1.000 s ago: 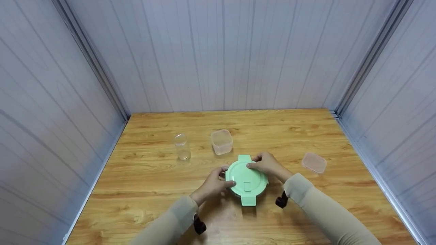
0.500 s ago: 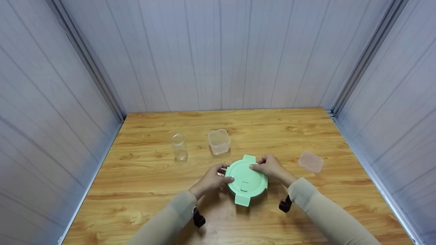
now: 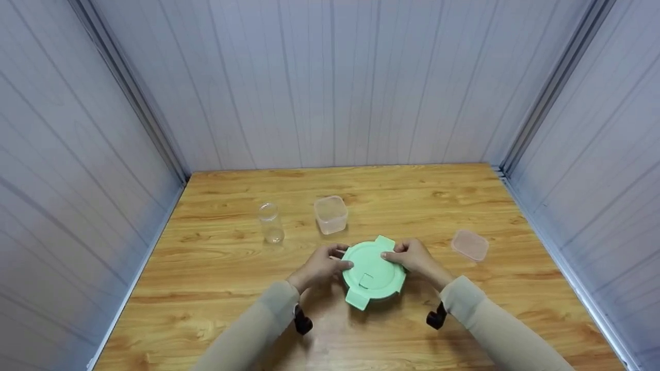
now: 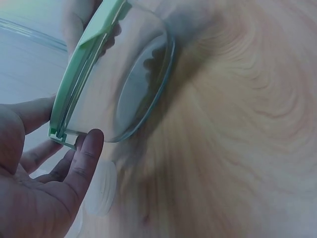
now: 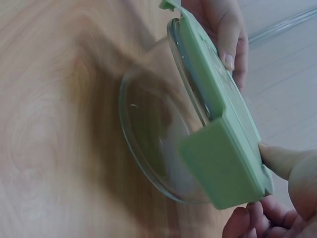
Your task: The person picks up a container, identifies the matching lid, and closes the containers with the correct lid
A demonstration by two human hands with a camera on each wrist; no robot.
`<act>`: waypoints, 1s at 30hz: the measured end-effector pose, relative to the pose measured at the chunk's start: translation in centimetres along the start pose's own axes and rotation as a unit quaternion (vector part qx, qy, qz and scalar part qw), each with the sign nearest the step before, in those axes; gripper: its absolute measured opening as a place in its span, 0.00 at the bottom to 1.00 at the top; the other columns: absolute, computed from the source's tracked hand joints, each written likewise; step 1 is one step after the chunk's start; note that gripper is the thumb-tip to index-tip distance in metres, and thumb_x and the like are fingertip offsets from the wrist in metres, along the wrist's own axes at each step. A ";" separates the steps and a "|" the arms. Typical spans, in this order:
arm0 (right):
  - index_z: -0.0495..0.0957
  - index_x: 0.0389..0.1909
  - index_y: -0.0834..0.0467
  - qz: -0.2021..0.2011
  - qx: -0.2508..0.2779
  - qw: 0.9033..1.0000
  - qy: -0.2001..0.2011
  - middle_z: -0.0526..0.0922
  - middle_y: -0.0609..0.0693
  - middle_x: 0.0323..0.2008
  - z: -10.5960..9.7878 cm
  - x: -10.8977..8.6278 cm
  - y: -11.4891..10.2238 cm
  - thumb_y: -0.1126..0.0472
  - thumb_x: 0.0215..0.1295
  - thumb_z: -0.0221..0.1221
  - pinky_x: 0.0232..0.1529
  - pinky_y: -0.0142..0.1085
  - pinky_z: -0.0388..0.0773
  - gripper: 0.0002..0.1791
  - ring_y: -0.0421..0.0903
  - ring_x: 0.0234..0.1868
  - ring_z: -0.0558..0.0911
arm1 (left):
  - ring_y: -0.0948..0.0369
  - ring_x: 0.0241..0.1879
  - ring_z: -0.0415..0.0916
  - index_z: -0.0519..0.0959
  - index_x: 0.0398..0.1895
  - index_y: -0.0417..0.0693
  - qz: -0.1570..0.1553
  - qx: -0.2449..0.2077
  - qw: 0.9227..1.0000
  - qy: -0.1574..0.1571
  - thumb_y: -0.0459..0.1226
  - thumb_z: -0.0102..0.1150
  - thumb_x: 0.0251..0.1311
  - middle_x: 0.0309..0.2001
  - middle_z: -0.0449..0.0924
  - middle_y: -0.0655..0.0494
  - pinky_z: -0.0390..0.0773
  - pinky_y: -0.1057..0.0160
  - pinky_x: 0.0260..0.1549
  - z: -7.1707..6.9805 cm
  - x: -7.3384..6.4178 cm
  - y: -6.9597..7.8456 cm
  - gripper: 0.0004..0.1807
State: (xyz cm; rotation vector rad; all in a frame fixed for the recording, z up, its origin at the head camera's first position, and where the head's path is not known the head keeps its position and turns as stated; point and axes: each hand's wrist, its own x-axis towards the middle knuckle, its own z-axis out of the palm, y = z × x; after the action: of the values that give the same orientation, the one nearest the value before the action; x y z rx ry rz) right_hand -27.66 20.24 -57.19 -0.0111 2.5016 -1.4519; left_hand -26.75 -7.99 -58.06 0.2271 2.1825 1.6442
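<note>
A round glass food container (image 5: 148,134) sits under its light green lid (image 3: 372,275), near the middle of the table in the head view. Two lid flaps jut outward, toward the upper right and lower left. My left hand (image 3: 322,264) grips the left edge, thumb on top and fingers at the side below the rim. At the upper right edge, my right hand (image 3: 416,259) pinches the lid, its thumb on the top face and the other fingers beneath. In the right wrist view, a wide flap (image 5: 220,166) stands out beside the glass.
Behind the hands stand a clear cylindrical jar (image 3: 271,226) and a square translucent tub (image 3: 331,219). A pinkish flat square lid (image 3: 469,245) lies to the right on the wooden table (image 3: 232,196). Pale panel walls (image 3: 330,93) enclose the back and sides.
The green-lidded food container has turned clockwise between both hands; its lower flap has swung left and its upper flap right. Both hands keep hold of it.
</note>
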 end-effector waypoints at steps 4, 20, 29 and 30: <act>0.66 0.17 0.51 0.018 0.018 1.000 -0.004 0.61 0.42 0.16 0.1 -0.4 0.1 0.55 0.71 0.73 0.22 0.31 0.64 0.28 0.38 0.19 0.63 | 0.52 0.57 0.81 0.78 0.71 0.39 0.007 0.010 1.000 -0.003 0.36 0.70 0.69 0.62 0.84 0.40 0.85 0.58 0.53 -0.3 0.4 0.1 0.28; 0.70 0.56 0.64 0.026 -0.046 0.998 0.024 0.76 0.57 0.44 -0.4 -0.7 -0.5 0.47 0.64 0.78 0.38 0.36 0.76 0.35 0.49 0.41 0.76 | 0.47 0.59 0.82 0.80 0.65 0.31 0.017 0.046 0.997 0.067 0.39 0.73 0.68 0.57 0.85 0.38 0.85 0.50 0.59 0.4 -0.7 0.8 0.28; 0.68 0.77 0.65 -0.034 -0.063 0.997 -0.021 0.73 0.69 0.72 -1.3 1.0 -1.8 0.48 0.68 0.75 0.67 0.58 0.79 0.45 0.65 0.69 0.76 | 0.46 0.59 0.80 0.73 0.72 0.32 -0.014 0.064 0.993 0.096 0.44 0.78 0.63 0.61 0.81 0.37 0.85 0.48 0.57 1.6 -2.7 1.1 0.40; 0.68 0.78 0.64 -0.039 -0.064 0.997 -0.030 0.72 0.68 0.74 -1.3 1.2 -2.0 0.48 0.69 0.74 0.69 0.60 0.78 0.44 0.66 0.71 0.75 | 0.46 0.59 0.80 0.73 0.72 0.32 -0.018 0.065 0.993 0.098 0.44 0.78 0.63 0.61 0.81 0.37 0.85 0.48 0.57 1.7 -2.9 1.1 0.40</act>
State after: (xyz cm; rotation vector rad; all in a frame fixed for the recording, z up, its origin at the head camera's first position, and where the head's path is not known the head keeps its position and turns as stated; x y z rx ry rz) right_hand -29.37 20.22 -55.14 -0.1745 2.5672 -1.2964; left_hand -23.57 -7.22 -56.76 0.0631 2.4272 1.5638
